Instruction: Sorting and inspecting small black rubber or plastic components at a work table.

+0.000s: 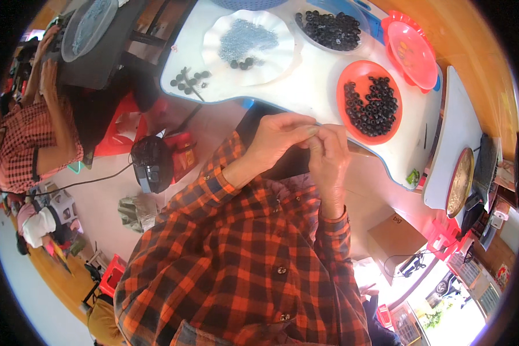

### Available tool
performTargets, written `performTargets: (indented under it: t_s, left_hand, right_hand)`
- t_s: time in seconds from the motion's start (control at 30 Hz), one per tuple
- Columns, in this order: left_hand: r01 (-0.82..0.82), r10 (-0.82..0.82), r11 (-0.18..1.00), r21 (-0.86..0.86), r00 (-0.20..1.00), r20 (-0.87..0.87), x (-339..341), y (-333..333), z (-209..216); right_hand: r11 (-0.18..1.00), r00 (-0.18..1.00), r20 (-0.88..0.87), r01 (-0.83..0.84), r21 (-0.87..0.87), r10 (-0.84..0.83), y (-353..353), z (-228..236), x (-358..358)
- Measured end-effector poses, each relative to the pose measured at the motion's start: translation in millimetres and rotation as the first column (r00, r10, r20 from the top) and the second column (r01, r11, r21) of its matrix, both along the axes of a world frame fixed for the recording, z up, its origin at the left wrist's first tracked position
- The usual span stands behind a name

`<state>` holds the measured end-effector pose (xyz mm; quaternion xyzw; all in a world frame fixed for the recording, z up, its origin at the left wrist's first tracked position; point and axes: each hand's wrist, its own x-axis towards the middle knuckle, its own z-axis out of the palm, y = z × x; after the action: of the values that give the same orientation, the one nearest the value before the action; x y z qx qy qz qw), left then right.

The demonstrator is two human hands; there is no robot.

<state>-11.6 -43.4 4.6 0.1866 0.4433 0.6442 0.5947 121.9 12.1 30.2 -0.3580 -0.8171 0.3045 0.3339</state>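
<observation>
Left hand [279, 138]: fingers pinched, can't tell on what
Right hand [330, 151]: same deal
Black beads [375, 119]: prolly light, hard, slippery; pinch sides

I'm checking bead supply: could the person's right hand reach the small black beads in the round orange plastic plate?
Likely yes: the right hand is near the round orange plastic plate, and nothing visible covers its small black beads.
</observation>
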Motion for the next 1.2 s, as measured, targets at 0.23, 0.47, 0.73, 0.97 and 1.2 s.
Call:
performTargets:
  t_s: [0.23,0.47,0.73,0.97,1.2]
  left_hand:
    - [0.051,-0.050,0.998,-0.030,0.999,0.016,-1,2,-7]
    - [0.047,-0.056,0.997,0.059,0.986,0.158,-5,4,-14]
    - [0.044,-0.105,0.985,0.166,0.920,0.377,-6,7,-5]
    - [0.038,-0.058,0.996,0.082,0.962,0.266,3,7,2]
    - [0.079,-0.098,0.994,0.080,0.956,0.277,16,6,14]
  right_hand:
    - [0.981,0.999,-0.045,-0.013,-0.195,0.005,-3,7,3]
    - [0.947,0.968,-0.229,0.024,-0.319,-0.102,-6,-1,11]
    - [0.971,0.962,-0.257,0.028,-0.239,-0.091,-5,18,9]
    - [0.967,0.966,-0.251,0.002,-0.253,-0.068,-7,28,11]
    - [0.943,0.932,-0.339,0.007,-0.333,-0.126,-10,17,26]
